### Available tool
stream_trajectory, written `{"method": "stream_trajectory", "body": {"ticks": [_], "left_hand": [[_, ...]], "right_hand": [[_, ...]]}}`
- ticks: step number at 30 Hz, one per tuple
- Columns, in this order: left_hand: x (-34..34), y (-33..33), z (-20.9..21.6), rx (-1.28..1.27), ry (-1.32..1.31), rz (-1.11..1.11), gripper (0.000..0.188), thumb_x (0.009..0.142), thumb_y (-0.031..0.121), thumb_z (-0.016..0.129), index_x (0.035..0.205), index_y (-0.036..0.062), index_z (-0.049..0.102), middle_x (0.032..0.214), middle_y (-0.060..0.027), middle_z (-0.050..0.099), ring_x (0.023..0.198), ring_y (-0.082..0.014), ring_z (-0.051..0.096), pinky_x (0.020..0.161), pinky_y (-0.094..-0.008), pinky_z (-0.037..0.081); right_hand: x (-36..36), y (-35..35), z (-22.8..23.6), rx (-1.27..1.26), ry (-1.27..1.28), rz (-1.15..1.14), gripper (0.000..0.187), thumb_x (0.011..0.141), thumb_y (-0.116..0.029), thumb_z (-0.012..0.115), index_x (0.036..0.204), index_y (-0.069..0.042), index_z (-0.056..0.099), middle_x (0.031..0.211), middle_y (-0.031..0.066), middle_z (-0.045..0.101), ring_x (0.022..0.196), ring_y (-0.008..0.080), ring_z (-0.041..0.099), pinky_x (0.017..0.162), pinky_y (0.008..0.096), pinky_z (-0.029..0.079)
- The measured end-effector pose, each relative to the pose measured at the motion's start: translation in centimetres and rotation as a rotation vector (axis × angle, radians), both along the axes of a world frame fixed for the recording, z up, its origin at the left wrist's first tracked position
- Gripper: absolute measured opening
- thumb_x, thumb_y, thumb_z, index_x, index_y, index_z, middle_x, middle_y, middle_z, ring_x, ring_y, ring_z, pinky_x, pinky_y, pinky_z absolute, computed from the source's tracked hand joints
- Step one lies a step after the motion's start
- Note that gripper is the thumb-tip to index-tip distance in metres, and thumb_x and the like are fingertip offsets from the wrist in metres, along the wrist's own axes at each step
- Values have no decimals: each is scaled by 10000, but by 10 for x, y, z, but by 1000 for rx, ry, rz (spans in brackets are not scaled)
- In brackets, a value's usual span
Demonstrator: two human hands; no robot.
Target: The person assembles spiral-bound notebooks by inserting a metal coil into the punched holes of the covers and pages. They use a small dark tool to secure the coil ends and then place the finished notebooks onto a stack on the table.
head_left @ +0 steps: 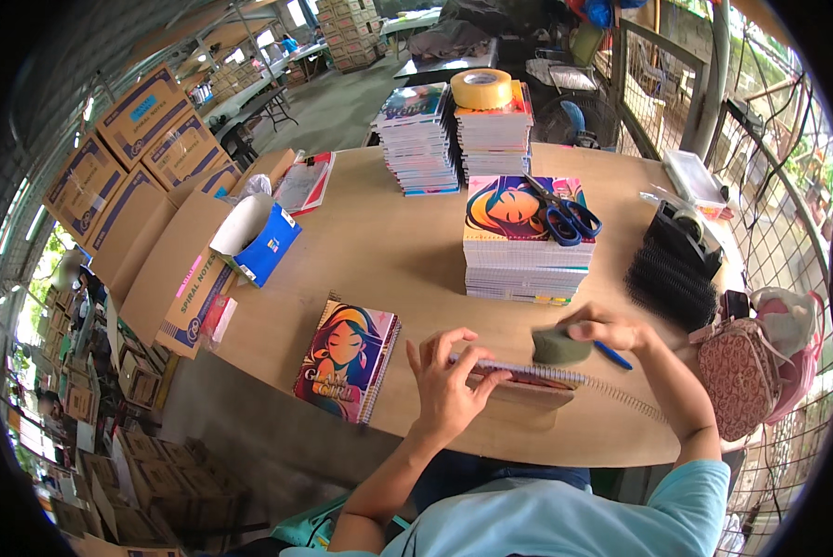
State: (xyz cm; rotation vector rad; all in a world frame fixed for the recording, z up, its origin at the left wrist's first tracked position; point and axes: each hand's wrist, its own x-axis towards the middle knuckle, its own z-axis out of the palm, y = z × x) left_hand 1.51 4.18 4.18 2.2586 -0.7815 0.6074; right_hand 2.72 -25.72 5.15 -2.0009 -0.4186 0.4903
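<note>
My left hand (449,378) grips a spiral notebook (528,390) stood on its edge near the table's front, thumb on one side and fingers over its top. A spiral binding coil (625,397) runs along the notebook's upper edge and sticks out past its right end. My right hand (611,329) is closed, its fingers curled at the upper right of an olive-green, soft-looking pad (562,346). That pad sits just above the coil. Some right fingertips are hidden. A blue pen (612,355) lies beside the pad. To the left lies a bound notebook stack (347,362) with an illustrated cover.
Dark-blue-handled scissors (570,221) rest on a notebook stack (528,269). Behind, two taller stacks stand, one topped by a tape roll (481,89). Black coils (672,283) and a patterned bag (740,381) are at right. Left are a blue box (273,246) and cartons (147,111).
</note>
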Motion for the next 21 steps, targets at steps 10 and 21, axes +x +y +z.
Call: {"method": "stream_trajectory", "body": {"ticks": [10,21], "left_hand": [[3,0,-10,-96,32,-66,301,718,248,846,888,101,647,1096,-72,565,1032,-307,524,897,-443,419],[7,3,-8,-122,31,-103,449,677,197,874,1015,63,610,1063,-121,583,981,-312,562,847,-419,450]], "right_hand": [[3,15,-1,521,-77,172,535,911,-488,556,1182,-47,691,1038,233,630,959,332,586,854,409,467],[23,41,-5,118,-216,70,606,872,-510,601,1053,58,705,1022,200,647,945,285,614,816,392,474]]}}
